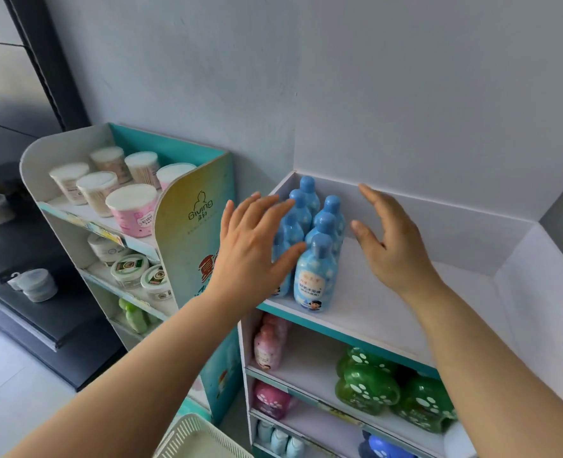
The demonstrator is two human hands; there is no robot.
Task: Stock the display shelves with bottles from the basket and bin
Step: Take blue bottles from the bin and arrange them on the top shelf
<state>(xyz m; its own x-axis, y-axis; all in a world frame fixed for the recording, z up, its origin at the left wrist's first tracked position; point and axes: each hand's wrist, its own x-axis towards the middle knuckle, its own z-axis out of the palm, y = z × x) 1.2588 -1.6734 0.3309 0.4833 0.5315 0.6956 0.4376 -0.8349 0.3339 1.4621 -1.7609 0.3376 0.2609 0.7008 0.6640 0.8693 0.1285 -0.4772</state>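
We see the left grip (257, 246) spread wide, fingers straight and fanned, with nothing in it. Its fingers lie across the left side of the blue bottles (313, 276), and the thumb reaches towards the shoulder of the front one; we cannot tell whether skin meets plastic. The right grip (392, 246) is likewise wide and holds nothing, palm turned towards the bottles, just beside the cluster on its right with a clear gap between.

The blue bottles stand upright in two short rows at the left end of the top shelf (389, 309), running from the front edge back towards the corner, so they sit between our two grips. The rest of that white shelf stretches away to the right.

On the shelf below we see pink bottles (268, 345) at the left and green bottles (369, 385) with white paw marks at the right. Lower still stand pale bottles (278, 441).

Touching the left side is a second display stand (191, 233), carrying round tubs (131, 206) on top and lidded jars (129, 271) beneath. At the bottom edge, near our left forearm, shows the rim of a white basket (191, 438).
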